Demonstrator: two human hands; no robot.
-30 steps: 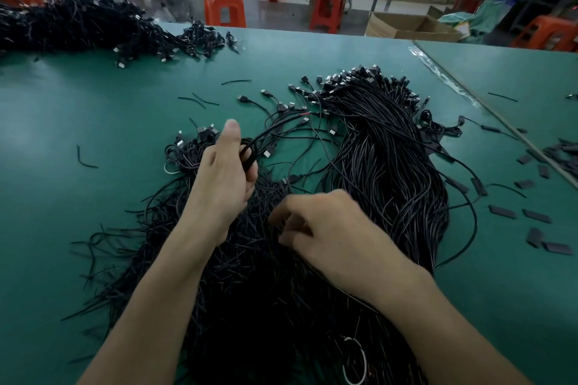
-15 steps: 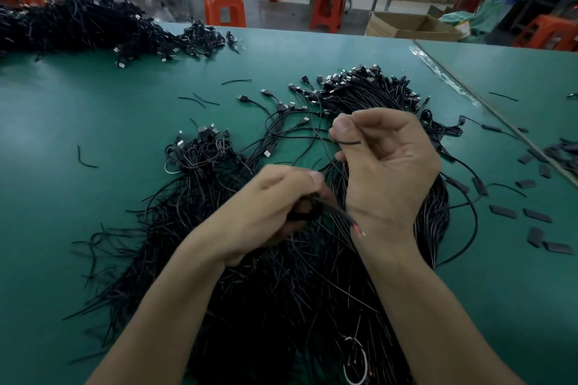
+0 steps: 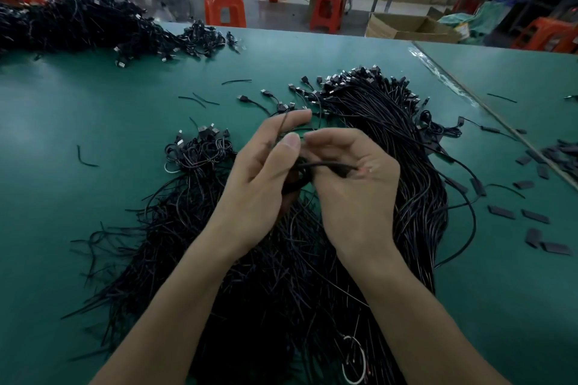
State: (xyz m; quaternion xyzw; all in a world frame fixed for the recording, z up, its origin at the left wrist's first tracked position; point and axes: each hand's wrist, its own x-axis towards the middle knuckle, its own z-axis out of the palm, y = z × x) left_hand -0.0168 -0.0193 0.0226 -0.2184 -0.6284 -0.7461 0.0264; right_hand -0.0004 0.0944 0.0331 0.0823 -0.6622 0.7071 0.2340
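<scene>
Finished bundle: small coiled cables [image 3: 200, 150] lie on the green table [image 3: 93, 228], left of centre, just beside the left hand.
Left hand: the left hand [image 3: 259, 184], mid-frame, has its fingers curled round a coiled black cable [image 3: 300, 173], thumb upright and pressed against the coil.
Cable: it is held above the pile, between both hands. Its tail [image 3: 331, 165] runs level toward the right and ends at a red-tipped end [image 3: 364, 169].
Wire tie: a thin black wire tie [image 3: 283, 122] rises over the left forefinger, its long axis nearly upright.
Right hand: the right hand [image 3: 353, 187] is curled, its fingertips [image 3: 309, 136] closed together by the left thumb and seemingly pinching the tie's other end. The tail crosses its palm.
Relation: the coil sits just below and left of that pinch, so the right hand is likely the one to wrap the tie round it.
Loose pile: straight cables [image 3: 391, 134] fan out toward the upper right.
Right edge: flat black sleeves [image 3: 531, 216] lie scattered.
</scene>
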